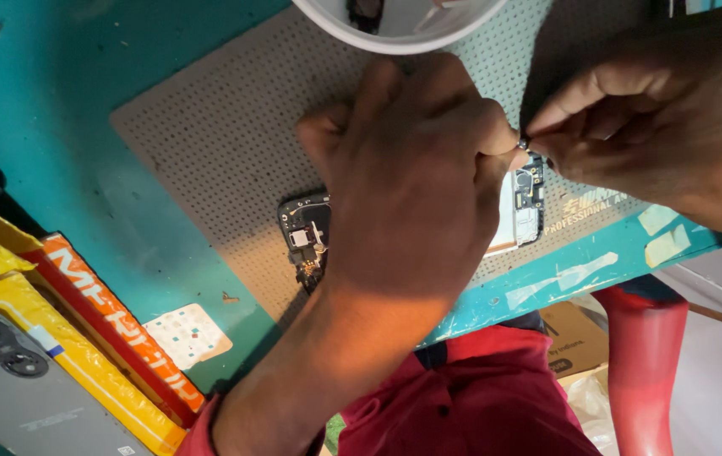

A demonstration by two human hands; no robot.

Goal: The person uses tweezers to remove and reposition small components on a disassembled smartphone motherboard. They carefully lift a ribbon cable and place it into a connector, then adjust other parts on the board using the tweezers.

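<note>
An opened phone lies on a grey perforated mat point(209, 143), with its circuit boards bare at both ends point(306, 241). My left hand point(411, 177) lies flat over the phone's middle and hides most of it. My right hand point(656, 135) comes in from the upper right. Its fingertips pinch a small dark part point(524, 143) right above the phone's board end point(530, 194), touching my left thumb. What the small part is cannot be made out.
A white bowl point(395, 29) with small parts stands at the mat's far edge. On the teal table point(57, 110) lie a grey phone back point(14, 380), yellow and orange boxes point(116, 338) and a small white sheet point(187, 333). The table's edge point(563, 270) runs close to my body.
</note>
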